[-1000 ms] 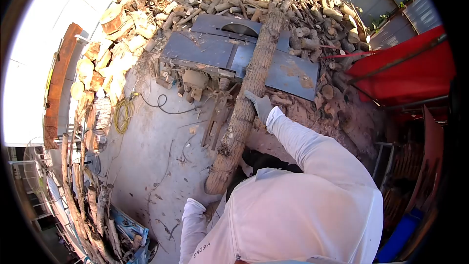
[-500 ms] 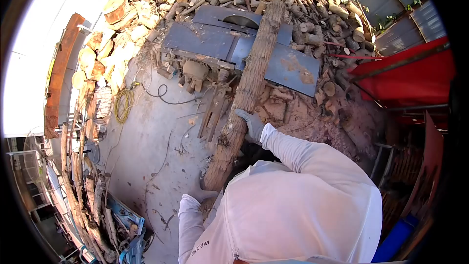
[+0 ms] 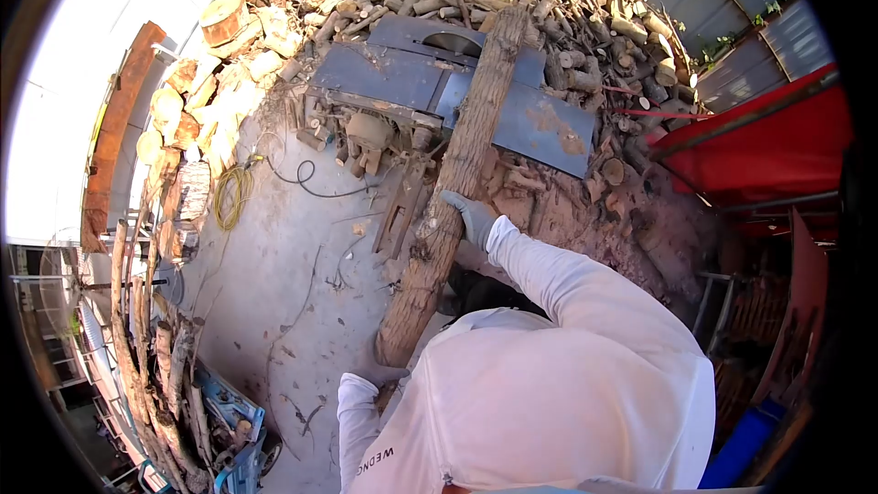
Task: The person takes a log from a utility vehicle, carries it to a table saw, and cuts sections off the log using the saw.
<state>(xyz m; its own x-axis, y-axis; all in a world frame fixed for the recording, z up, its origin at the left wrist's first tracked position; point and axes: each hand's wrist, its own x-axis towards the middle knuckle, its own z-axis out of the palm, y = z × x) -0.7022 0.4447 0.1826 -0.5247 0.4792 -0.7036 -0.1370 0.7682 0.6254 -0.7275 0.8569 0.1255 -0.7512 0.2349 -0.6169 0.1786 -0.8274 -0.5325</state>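
A long, thick log (image 3: 466, 146) slants across the metal saw table (image 3: 540, 128), its far end resting there beside the round saw blade (image 3: 451, 41). Its near end hangs past the table close to my body. My right hand (image 3: 471, 217), in a grey glove, is wrapped over the log's right side near its middle. At the near end, my left hand (image 3: 377, 368), gloved too, holds the log from below and the left; its fingers are partly hidden.
Cut firewood (image 3: 585, 0) is heaped behind the saw table. Split rounds (image 3: 187, 119) and a yellow cable coil (image 3: 233, 198) lie at the left. Long branches (image 3: 133, 348) fill a blue cart (image 3: 242, 457) at the lower left. A red sheet (image 3: 768, 146) hangs at the right.
The log's far end has shifted slightly down and left in view. My right hand has moved back toward my body along the log. My left hand stays at its near end.
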